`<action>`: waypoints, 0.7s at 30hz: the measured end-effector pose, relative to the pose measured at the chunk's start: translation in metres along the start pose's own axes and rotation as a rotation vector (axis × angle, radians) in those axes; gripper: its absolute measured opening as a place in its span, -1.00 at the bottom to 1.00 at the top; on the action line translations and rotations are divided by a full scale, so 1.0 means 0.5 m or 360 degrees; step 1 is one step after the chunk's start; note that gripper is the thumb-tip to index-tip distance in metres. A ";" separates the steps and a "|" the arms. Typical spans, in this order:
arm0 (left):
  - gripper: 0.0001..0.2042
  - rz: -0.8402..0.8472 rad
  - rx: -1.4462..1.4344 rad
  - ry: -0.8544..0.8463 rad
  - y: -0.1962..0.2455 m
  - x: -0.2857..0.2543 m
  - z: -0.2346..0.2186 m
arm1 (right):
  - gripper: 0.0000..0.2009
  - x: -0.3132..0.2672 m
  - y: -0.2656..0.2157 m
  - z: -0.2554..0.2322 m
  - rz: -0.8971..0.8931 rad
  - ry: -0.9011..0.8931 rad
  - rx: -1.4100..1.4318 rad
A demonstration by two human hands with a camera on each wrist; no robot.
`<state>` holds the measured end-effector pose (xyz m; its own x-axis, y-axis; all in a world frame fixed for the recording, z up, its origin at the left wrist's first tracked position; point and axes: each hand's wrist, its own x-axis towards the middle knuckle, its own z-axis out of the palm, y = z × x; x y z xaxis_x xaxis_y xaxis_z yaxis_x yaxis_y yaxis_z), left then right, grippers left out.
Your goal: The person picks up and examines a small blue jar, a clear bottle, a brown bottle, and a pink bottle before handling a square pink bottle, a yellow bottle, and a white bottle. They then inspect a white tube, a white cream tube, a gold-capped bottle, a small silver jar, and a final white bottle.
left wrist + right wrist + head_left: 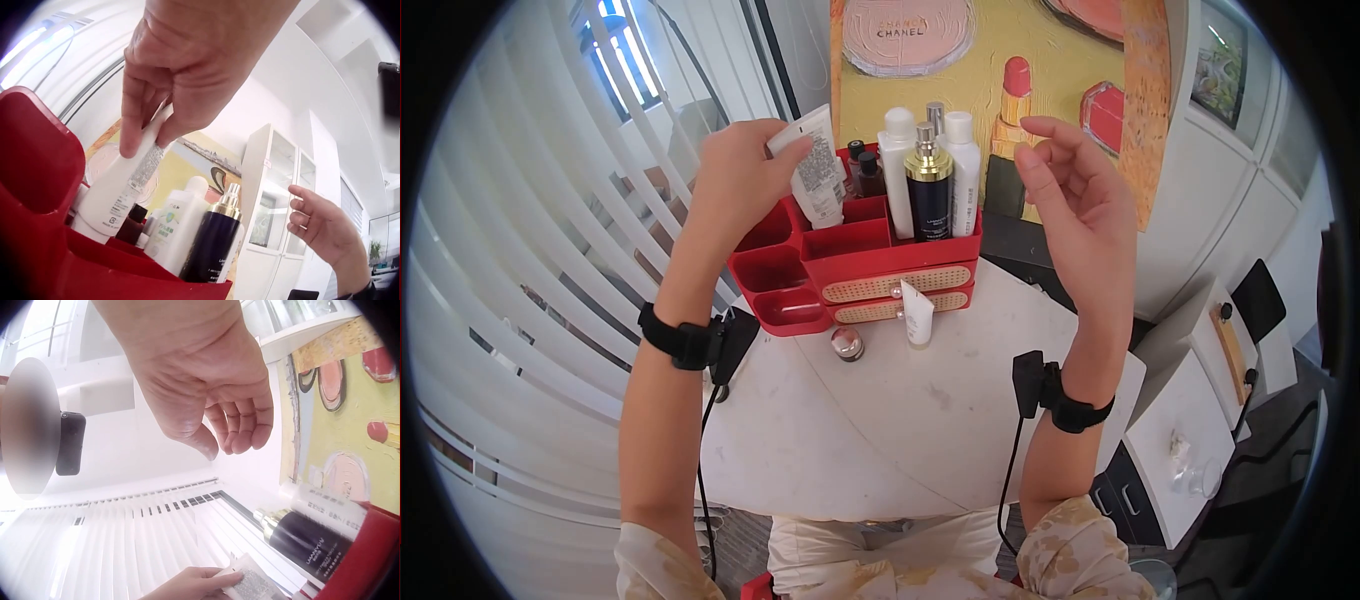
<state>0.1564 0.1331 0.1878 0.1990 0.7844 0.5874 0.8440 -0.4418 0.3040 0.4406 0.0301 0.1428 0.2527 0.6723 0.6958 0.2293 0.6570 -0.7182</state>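
My left hand pinches a white squeeze tube by its flat upper end. The tube's capped end points down at a compartment of the red cosmetics organizer, and in the left wrist view it overlaps the compartment wall. Raised to the right of the organizer, my right hand holds nothing, its fingers loosely bent. Nearest to it stand a white bottle and a dark bottle with a gold pump top, both in the organizer. Another white bottle stands beside them, next to small dark bottles.
A small white tube stands in front of the organizer's drawers, with a small round jar to its left on the white table. Behind rises a painting of cosmetics. Vertical blinds hang along the left.
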 end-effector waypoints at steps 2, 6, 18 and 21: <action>-0.67 -0.0001 0.0137 0.0027 -0.006 0.010 0.013 | -0.74 0.000 0.001 -0.001 -0.0007 0.0005 0.0012; -0.70 -0.0002 0.0362 0.0115 -0.010 0.030 0.031 | -0.74 0.000 0.002 -0.003 -0.0009 0.0013 0.0013; -0.64 0.0167 0.0477 0.0191 -0.013 0.043 0.049 | -0.74 -0.003 -0.005 0.004 0.0010 0.0011 -0.0007; -0.68 0.0131 0.0235 -0.0023 -0.012 0.038 0.024 | -0.75 -0.003 -0.006 0.006 0.0018 0.0010 0.0005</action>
<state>0.1612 0.1559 0.1884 0.2768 0.7549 0.5945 0.8883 -0.4369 0.1412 0.4370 0.0283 0.1441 0.2610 0.6776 0.6876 0.2233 0.6505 -0.7259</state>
